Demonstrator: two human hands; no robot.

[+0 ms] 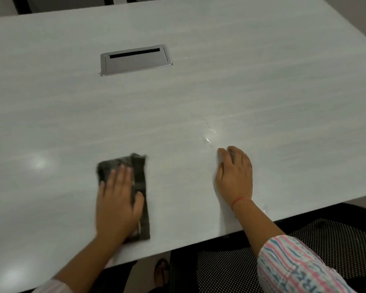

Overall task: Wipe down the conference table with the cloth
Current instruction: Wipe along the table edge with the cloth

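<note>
Pale wood-grain conference table (262,70) fills the view, with a silver cable hatch (136,59) set into it on the far left of centre, lid down. Near the front edge, the left hand (118,199) lies flat on the cloth (141,182), a dark folded rectangle on the tabletop. The fingers are straight and spread, and the palm presses down rather than gripping. Hand and cloth both show blurred, so my read is a wiping stroke under way, though I can't tell its direction.

Over to the right, the right hand (236,174) rests palm-down on the bare surface with its fingers loosely bent and nothing in them. It looks like a bracing hand to me. Just beyond its fingertips sits a scatter of wet droplets (209,134), glinting, with fainter specks trailing off to the far right and more near the front edge.

How far along? Hard to call. That wet patch is not yet reached by the cloth, which is well apart from it on the left. Whether the far half and the strip around the hatch have been wiped, I can't say. I'd judge plenty left: the droplets first, then the far side. A black mesh chair (336,246) sits tucked at the near right.
</note>
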